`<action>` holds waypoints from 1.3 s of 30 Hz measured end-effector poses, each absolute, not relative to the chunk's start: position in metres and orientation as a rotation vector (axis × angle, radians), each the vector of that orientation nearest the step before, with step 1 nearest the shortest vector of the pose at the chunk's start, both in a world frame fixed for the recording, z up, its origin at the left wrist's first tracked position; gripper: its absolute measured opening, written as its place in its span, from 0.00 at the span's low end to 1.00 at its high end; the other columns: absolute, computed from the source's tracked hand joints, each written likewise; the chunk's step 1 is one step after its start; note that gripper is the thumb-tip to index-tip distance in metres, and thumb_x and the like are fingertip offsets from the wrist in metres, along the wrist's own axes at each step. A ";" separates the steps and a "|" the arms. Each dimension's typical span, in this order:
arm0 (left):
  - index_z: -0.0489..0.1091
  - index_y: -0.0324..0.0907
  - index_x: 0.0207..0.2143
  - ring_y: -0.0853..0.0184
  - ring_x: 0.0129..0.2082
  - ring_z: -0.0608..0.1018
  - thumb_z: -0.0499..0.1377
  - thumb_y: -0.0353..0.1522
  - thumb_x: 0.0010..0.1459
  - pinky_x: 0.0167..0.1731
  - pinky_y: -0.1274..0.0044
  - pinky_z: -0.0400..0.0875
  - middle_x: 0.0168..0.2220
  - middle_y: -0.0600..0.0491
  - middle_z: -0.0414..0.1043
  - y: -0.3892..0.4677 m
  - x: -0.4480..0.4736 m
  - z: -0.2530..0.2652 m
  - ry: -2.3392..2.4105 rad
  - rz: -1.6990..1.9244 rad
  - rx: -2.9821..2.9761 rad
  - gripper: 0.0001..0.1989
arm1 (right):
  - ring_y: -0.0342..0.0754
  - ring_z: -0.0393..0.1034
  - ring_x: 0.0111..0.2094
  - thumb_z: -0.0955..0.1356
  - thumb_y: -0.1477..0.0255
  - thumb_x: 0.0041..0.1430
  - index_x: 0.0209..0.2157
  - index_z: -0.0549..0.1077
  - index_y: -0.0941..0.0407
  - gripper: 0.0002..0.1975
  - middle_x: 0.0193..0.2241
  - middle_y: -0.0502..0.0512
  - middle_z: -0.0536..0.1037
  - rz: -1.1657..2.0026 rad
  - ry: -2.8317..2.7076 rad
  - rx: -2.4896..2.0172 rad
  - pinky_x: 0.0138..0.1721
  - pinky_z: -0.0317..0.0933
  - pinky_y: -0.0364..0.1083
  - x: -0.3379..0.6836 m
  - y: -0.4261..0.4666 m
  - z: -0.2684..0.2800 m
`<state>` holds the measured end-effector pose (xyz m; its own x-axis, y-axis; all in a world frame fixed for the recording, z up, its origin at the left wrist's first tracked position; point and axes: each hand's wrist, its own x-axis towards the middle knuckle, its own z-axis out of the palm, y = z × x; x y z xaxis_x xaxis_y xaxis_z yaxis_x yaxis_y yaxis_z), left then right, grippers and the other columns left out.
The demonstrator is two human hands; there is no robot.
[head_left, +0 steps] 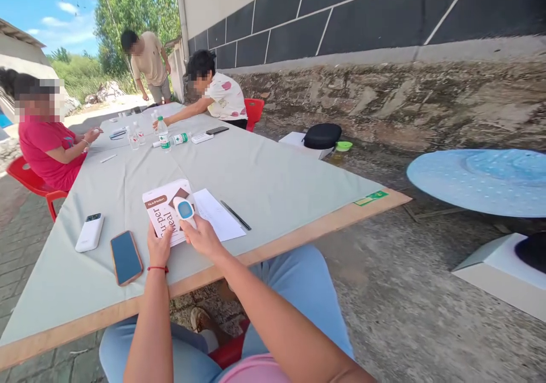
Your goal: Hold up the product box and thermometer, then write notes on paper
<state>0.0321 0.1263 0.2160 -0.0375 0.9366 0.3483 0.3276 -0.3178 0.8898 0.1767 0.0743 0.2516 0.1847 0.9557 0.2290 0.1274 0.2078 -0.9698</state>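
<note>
My left hand (pixel 159 245) grips the lower left part of a white and brown box (pixel 158 215) printed "NutriMotion", held upright over the near part of the table. In my right hand (pixel 200 236) is a white infrared thermometer (pixel 184 208) with a blue screen facing me. The thermometer is in front of the box's right side and hides part of its print. Behind and right of the box lies a white sheet of paper (pixel 217 218), with a black pen (pixel 236 215) across its right edge. A phone (pixel 126 258) lies left of my left hand.
A white power bank (pixel 89 232) lies on the cloth-covered table (pixel 281 184) at left. Farther off stand several bottles, among them a green-capped bottle (pixel 162 134). Three people are around the far part. A green ruler-like strip (pixel 370 198) lies near the right corner.
</note>
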 end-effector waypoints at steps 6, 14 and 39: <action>0.67 0.41 0.48 0.58 0.45 0.77 0.61 0.47 0.53 0.45 0.68 0.71 0.45 0.45 0.76 0.127 0.032 0.214 1.336 1.365 1.673 0.25 | 0.45 0.65 0.20 0.63 0.57 0.57 0.26 0.64 0.53 0.14 0.15 0.45 0.68 0.889 -1.184 -1.211 0.26 0.58 0.43 0.175 0.075 0.251; 0.67 0.40 0.48 0.59 0.43 0.77 0.60 0.48 0.54 0.43 0.69 0.71 0.44 0.45 0.75 0.126 0.032 0.215 1.308 1.378 1.692 0.26 | 0.44 0.65 0.20 0.62 0.58 0.59 0.25 0.64 0.53 0.15 0.15 0.46 0.69 0.872 -1.262 -1.227 0.28 0.58 0.43 0.177 0.072 0.255; 0.67 0.40 0.49 0.57 0.45 0.76 0.59 0.47 0.56 0.47 0.65 0.69 0.44 0.45 0.75 0.135 0.026 0.204 1.398 1.531 1.745 0.25 | 0.44 0.64 0.20 0.63 0.56 0.57 0.27 0.65 0.54 0.15 0.16 0.46 0.67 0.957 -1.222 -1.173 0.26 0.58 0.43 0.184 0.065 0.264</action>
<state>0.0259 0.1348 0.2037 -0.1173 0.8703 0.4784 0.3974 -0.4003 0.8257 0.1836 0.0646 0.2640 0.1309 0.9750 0.1797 0.0592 0.1732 -0.9831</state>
